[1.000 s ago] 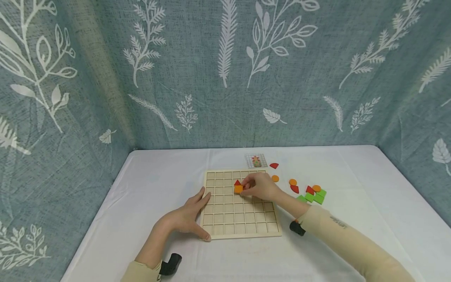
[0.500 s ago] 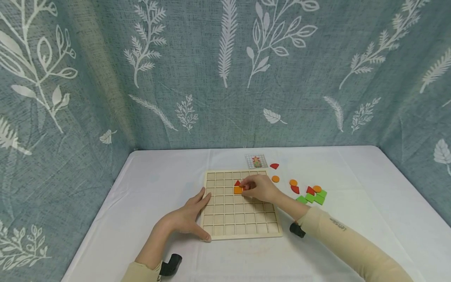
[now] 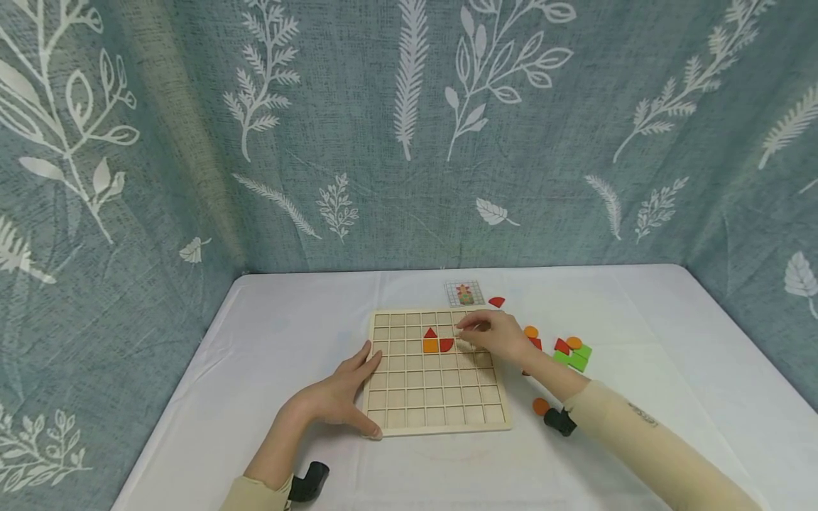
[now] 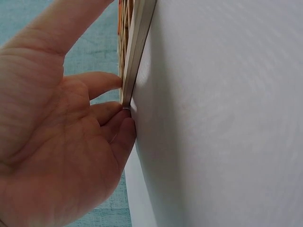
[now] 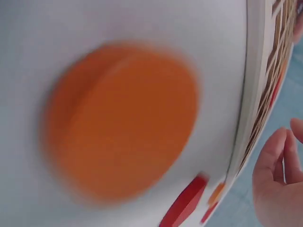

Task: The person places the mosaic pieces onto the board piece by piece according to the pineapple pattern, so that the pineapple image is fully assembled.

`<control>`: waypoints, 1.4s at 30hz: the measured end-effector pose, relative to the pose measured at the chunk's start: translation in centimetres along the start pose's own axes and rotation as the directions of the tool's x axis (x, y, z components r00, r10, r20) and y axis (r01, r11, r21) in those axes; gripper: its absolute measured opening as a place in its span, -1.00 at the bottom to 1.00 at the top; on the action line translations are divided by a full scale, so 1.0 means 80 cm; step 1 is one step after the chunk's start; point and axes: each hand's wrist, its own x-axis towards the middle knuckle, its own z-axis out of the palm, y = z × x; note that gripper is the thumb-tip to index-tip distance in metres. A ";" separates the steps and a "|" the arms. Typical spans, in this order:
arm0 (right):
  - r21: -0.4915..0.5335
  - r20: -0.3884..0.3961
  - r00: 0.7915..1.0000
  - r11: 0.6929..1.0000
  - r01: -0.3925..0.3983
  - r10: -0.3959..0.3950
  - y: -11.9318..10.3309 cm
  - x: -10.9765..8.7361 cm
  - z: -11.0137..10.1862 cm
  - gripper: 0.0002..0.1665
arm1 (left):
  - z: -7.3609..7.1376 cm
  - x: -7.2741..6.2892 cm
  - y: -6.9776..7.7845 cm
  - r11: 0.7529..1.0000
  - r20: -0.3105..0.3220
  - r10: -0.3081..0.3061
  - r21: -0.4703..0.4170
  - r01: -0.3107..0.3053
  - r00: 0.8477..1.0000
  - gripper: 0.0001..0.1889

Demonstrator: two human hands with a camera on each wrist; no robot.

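A wooden grid board [image 3: 434, 395] lies on the white table. My left hand [image 3: 335, 392] rests along its left edge, thumb at the near corner and fingers spread; its fingertips touch the rim in the left wrist view. On the board sit a red triangle [image 3: 430, 333], an orange square [image 3: 431, 345] below it and a red quarter-circle [image 3: 446, 345] to the square's right. My right hand [image 3: 501, 337] hovers over the board's right side, fingers loosely bent, with nothing visible between them. Close to the right wrist camera is a blurred orange disc [image 5: 128, 123].
A pattern card [image 3: 465, 293] lies behind the board, beside a loose red quarter-circle [image 3: 496, 301]. Right of the board are green squares [image 3: 578, 360], red pieces [image 3: 562, 346] and orange discs [image 3: 531, 331], partly behind my right arm. Black wrist cameras [image 3: 308, 482] sit under both forearms.
My right hand has let go of the red quarter-circle beside the orange square and moved right, uncovering it. The left hand stays where it was.
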 end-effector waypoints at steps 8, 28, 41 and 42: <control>0.010 -0.093 0.985 0.989 -0.145 0.145 0.023 -0.008 -0.049 -0.66 | -0.002 0.001 0.001 1.000 0.005 0.001 -0.007 -0.001 1.000 0.32; -0.256 -0.097 0.968 0.934 -0.248 0.231 0.058 -0.038 -0.106 -0.58 | -0.005 0.002 0.001 1.000 0.008 -0.017 -0.010 0.017 1.000 0.32; -0.337 -0.051 0.982 0.922 -0.191 0.184 0.068 -0.059 -0.108 -0.67 | -0.004 0.002 0.000 1.000 0.008 -0.003 -0.005 0.003 1.000 0.32; -0.335 -0.051 0.981 0.923 -0.191 0.185 0.069 -0.059 -0.108 -0.68 | -0.004 0.002 0.000 1.000 0.008 -0.002 -0.007 0.002 1.000 0.32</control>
